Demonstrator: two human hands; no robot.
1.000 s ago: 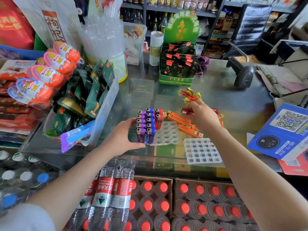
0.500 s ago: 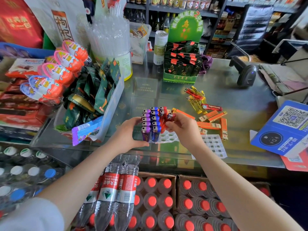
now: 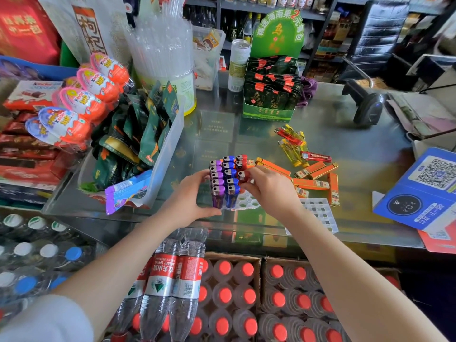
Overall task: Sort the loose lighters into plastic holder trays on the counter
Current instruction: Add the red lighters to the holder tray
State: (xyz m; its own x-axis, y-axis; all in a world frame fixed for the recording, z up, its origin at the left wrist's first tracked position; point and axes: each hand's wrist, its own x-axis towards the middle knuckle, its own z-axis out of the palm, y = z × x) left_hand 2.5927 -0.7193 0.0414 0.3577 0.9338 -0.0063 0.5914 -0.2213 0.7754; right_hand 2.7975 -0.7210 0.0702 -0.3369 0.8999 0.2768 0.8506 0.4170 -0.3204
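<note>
A clear plastic holder tray (image 3: 246,202) sits on the glass counter, with rows of purple, blue and red lighters standing in it. My left hand (image 3: 190,196) grips the tray's left side. My right hand (image 3: 269,188) pinches a red lighter (image 3: 243,176) at the red row, over the tray. Loose orange lighters (image 3: 311,183) lie to the right, and yellow and red lighters (image 3: 294,144) lie further back. A second, white holder tray (image 3: 320,213) lies flat, partly under my right wrist.
A bin of green snack packets (image 3: 138,141) stands left of the tray. A green display box (image 3: 270,95) is behind, a barcode scanner (image 3: 365,104) at back right, and a blue QR-code stand (image 3: 424,188) at far right. Bottled drinks sit below the counter edge.
My right hand left the loose pile at the right and came to the tray with a red lighter. My left hand stayed on the tray's left side.
</note>
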